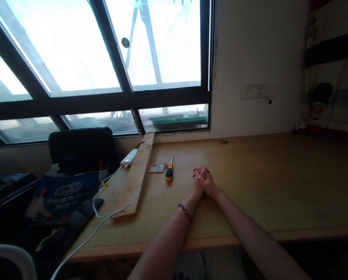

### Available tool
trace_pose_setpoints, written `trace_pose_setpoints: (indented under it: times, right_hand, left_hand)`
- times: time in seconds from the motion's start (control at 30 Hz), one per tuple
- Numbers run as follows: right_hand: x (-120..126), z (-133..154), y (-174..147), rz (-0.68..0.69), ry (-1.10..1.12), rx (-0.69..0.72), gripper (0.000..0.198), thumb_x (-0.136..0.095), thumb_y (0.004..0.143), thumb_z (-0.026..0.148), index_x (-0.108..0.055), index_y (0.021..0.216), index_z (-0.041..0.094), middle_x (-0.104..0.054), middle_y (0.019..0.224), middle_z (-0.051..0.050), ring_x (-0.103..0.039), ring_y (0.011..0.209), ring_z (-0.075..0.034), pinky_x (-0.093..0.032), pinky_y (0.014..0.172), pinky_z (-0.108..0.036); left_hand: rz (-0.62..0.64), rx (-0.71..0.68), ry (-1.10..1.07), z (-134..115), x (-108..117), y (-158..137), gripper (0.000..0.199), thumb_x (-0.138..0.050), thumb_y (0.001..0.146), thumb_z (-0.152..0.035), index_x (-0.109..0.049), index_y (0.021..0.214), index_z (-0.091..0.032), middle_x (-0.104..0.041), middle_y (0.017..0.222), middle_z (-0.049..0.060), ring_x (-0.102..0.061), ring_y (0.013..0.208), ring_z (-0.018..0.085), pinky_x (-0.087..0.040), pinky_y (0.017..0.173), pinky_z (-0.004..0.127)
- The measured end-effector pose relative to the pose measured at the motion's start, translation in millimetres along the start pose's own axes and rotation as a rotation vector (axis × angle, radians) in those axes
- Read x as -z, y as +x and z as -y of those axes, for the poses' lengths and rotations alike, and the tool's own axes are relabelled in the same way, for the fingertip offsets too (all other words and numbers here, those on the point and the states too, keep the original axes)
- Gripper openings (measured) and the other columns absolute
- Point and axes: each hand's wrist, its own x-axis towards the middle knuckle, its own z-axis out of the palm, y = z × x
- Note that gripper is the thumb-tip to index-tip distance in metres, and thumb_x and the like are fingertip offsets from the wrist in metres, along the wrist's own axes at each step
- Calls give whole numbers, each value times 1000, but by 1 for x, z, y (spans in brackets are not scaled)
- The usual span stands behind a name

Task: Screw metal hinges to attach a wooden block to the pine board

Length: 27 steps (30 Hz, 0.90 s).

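Note:
My left hand (197,186), with a beaded bracelet (184,210) on its wrist, rests on the wooden table (250,186). Its fingers are interlaced with those of my right hand (210,184); both are closed around each other, and no object shows in them. To their left lies a screwdriver (169,173) with a yellow and black handle, its shaft pointing away from me. Beside it is a small flat brownish piece with a pale metallic middle (157,168). A few thin dark pieces (166,167), too small to name, lie between the two.
A long wooden board (136,181) lies along the table's left part. Past it are a white device (129,157) and a white cable (99,227) running over the table edge. A dark chair (82,144) and blue bag (65,194) stand left; a wall socket (253,91) is behind.

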Motion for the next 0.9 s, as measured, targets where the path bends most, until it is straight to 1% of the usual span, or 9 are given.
trace_pose_setpoints:
  times: [0.1, 0.17, 0.3, 0.4, 0.6, 0.7, 0.9]
  right_hand:
    - [0, 0, 0, 3, 3, 2, 26, -44, 81, 33, -60, 94, 18, -64, 77, -4, -60, 73, -17, -49, 67, -29]
    - [0, 0, 0, 1, 3, 0, 26, -44, 81, 33, -60, 95, 18, -64, 78, -4, -60, 74, -17, -49, 67, -29]
    - [0, 0, 0, -1, 4, -9, 26, -44, 82, 34, -59, 95, 17, -64, 79, -4, -61, 76, -17, -49, 68, -29]
    - [0, 1, -1, 4, 10, -11, 26, -44, 82, 34, -59, 96, 17, -63, 79, -5, -61, 76, -17, -49, 68, -28]
    - [0, 2, 0, 3, 8, -18, 26, -44, 82, 33, -59, 96, 16, -63, 78, -5, -60, 76, -18, -49, 69, -29]
    - [0, 0, 0, 3, -3, -13, 26, -44, 82, 34, -59, 96, 16, -63, 78, -4, -60, 76, -18, -49, 69, -30]
    - [0, -2, 0, 4, -6, 1, 26, -44, 83, 34, -59, 96, 17, -63, 79, -4, -60, 77, -18, -49, 69, -29]
  left_hand:
    - [56, -10, -18, -1, 0, -1, 28, -43, 79, -45, -48, 68, -20, -50, 60, 1, -54, 59, 14, -45, 51, 23]
    - [70, -5, -30, -1, 0, -2, 29, -42, 79, -46, -48, 69, -20, -50, 61, 1, -54, 60, 14, -45, 51, 23]
    - [55, 4, -17, 2, 0, -2, 31, -41, 80, -48, -47, 69, -20, -50, 61, 1, -53, 58, 13, -45, 52, 23]
    - [64, 3, -14, 4, 1, -1, 31, -40, 81, -46, -47, 68, -19, -50, 61, 1, -52, 57, 13, -44, 51, 23]
    - [40, -49, -24, 8, 1, 0, 32, -39, 81, -47, -49, 70, -19, -50, 63, 2, -54, 61, 13, -45, 53, 22]
    - [29, -27, -29, 7, 0, 0, 32, -40, 81, -48, -48, 70, -19, -51, 62, 1, -53, 58, 13, -45, 52, 22]
    - [46, 10, -33, 1, -1, -1, 31, -42, 80, -49, -48, 68, -20, -52, 60, 1, -55, 57, 13, -46, 50, 21]
